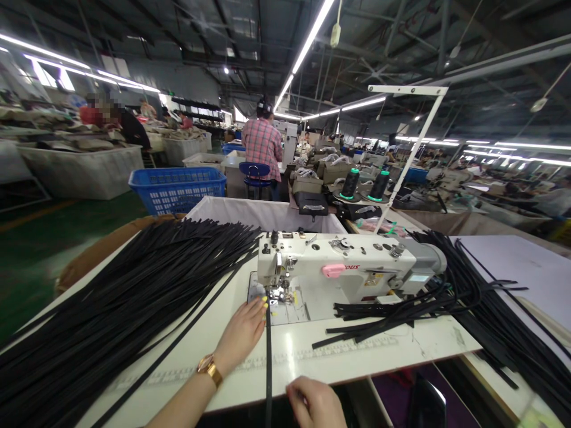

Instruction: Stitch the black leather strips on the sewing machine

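A black strap (268,368) runs from under the presser foot of the white sewing machine (312,255) towards me and hangs over the table's front edge. My left hand (243,327), with a gold watch on its wrist, lies flat beside the needle area, its fingertips touching the strap's left side. At the front edge, to the right of the strap, is my right hand (316,404). Its fingers are curled in, and nothing shows between them. A large pile of black straps (147,285) covers the left of the table.
More black straps (473,291) lie around the machine's right end. A printed ruler (357,349) crosses the tabletop. Two black thread cones (350,184) stand behind the machine. Beyond are a blue basket (178,184) and a seated person in a plaid shirt (262,145).
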